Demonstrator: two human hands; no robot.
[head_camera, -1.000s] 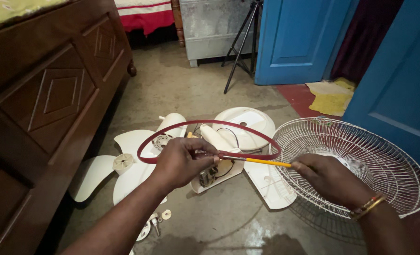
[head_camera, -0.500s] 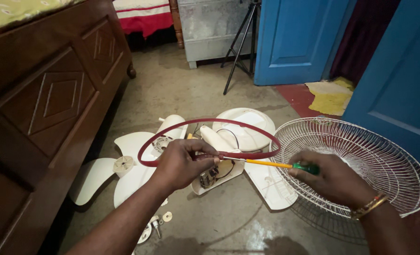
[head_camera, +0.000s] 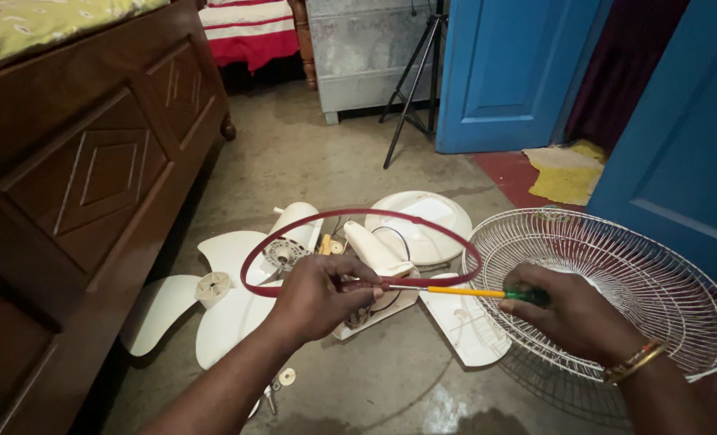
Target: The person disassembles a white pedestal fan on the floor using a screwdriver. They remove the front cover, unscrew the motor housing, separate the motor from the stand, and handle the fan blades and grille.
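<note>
One red ring (head_camera: pixel 374 216), one screwdriver (head_camera: pixel 463 292), one wire grille (head_camera: pixel 640 274), one white three-bladed fan (head_camera: pixel 213 290). Your left hand (head_camera: pixel 318 294) pinches the thin plastic ring at its near edge, fingers closed on it. Your right hand (head_camera: pixel 572 310) grips the screwdriver's green handle — yellow shaft lying roughly level, tip pointing left, meeting the ring beside your left fingertips.

left arm: your forearm is bare, no sleeve in view
left hand (head_camera: pixel 318 296): bare, no glove, no ring or band visible
right arm: bare, no sleeve in view
right hand (head_camera: pixel 572 312): bare, no glove
right wrist: you wear thin gold-coloured bangles (head_camera: pixel 637 361) with a reddish stripe
</note>
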